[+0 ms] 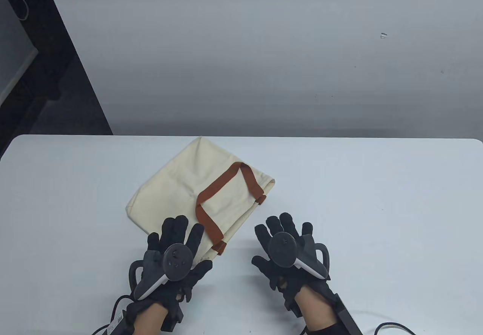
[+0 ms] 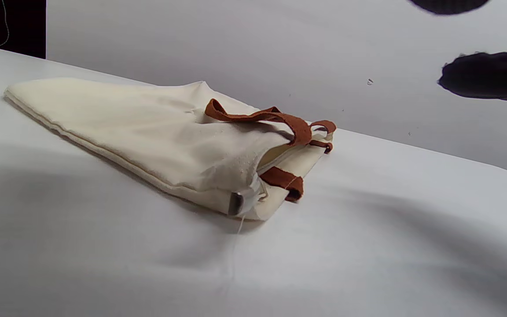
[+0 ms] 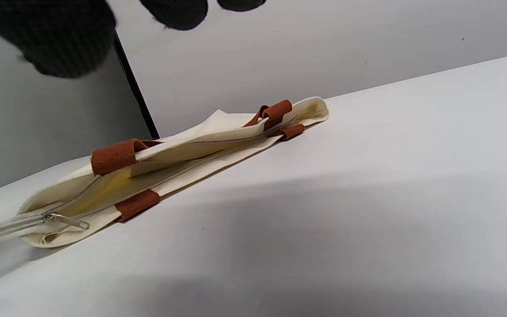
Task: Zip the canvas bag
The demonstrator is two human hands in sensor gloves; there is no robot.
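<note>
A cream canvas bag [image 1: 177,187] with brown handles [image 1: 226,184] lies flat on the white table [image 1: 377,206], its mouth facing right and toward me. In the right wrist view the bag [image 3: 218,127] has its mouth gaping, and the metal zipper slider [image 3: 53,217] sits at the near end. The zipper's end also shows in the left wrist view [image 2: 236,203]. My left hand [image 1: 175,233] hovers with its fingers spread over the bag's near corner and holds nothing. My right hand [image 1: 283,229] hovers open and empty just right of the bag's mouth.
A grey wall [image 1: 264,48] stands behind the table's far edge, with a dark gap [image 1: 45,85] at the back left. Bare tabletop stretches to the right of the bag and in front of both hands.
</note>
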